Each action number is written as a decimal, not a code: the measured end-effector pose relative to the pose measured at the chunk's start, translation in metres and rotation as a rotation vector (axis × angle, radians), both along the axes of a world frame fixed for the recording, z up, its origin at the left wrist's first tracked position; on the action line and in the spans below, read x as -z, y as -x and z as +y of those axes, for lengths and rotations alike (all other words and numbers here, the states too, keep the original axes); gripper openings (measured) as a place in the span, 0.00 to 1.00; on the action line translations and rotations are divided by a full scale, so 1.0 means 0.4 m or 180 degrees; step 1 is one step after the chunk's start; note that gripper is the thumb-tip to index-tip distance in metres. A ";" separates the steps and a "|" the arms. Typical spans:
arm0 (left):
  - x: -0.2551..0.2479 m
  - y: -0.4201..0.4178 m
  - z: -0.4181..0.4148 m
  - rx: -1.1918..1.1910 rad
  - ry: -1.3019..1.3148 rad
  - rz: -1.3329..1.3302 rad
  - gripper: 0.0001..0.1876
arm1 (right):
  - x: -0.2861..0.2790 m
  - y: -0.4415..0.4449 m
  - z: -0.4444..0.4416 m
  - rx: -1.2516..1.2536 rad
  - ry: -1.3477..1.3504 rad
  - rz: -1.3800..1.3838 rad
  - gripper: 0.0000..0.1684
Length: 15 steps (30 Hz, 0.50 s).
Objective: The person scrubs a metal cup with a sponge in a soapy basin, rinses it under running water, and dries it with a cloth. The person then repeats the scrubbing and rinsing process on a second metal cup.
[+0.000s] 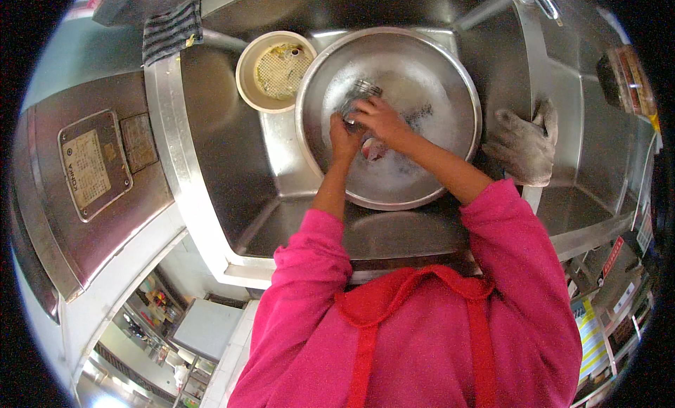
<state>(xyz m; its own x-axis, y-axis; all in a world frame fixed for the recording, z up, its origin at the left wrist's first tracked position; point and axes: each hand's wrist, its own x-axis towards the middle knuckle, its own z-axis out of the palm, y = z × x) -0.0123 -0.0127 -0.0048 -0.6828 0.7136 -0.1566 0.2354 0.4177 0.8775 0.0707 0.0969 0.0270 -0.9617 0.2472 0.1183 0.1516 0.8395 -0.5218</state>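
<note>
Both of my hands are over a wide stainless steel basin (464, 144) that stands in a steel sink and holds sudsy water. Between them is a clear, shiny jar-like vessel (352, 99) with a ringed end pointing away from me. My left hand (345, 136) grips its near part from the left. Across its right side lie the fingers of my right hand (382, 120). Motion blur hides its exact shape. Close to my wrists, a small red-and-white thing (373, 149) sits in the suds; I cannot tell what it is.
A cream plastic strainer bowl (285, 73) with food scraps stands left of the basin. A grey striped cloth (173, 32) hangs over the sink's left corner. Dirty work gloves (524, 144) drape over the divider on the right. The faucet (548, 7) is at upper right.
</note>
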 end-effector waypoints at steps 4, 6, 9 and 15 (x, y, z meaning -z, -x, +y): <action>0.005 0.000 -0.004 0.0007 0.0272 0.0292 0.28 | -0.009 0.000 0.008 -0.0163 -0.0255 -0.0267 0.31; -0.053 -0.008 0.012 -0.0187 -0.0401 -0.0531 0.29 | -0.011 -0.006 -0.003 -0.0601 -0.0197 -0.0177 0.37; -0.018 -0.007 0.014 -0.0022 0.0122 0.0576 0.30 | 0.007 -0.001 0.022 0.0505 -0.0189 -0.0037 0.35; 0.022 -0.001 0.009 -0.0068 -0.0123 -0.0187 0.33 | -0.041 0.012 0.014 0.0428 -0.0149 -0.0144 0.20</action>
<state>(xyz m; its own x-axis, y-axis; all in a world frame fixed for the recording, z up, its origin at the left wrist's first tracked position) -0.0118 -0.0093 -0.0137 -0.6883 0.7054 -0.1694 0.1744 0.3875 0.9052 0.0658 0.1023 0.0434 -0.9250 0.3693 0.0899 0.2867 0.8333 -0.4726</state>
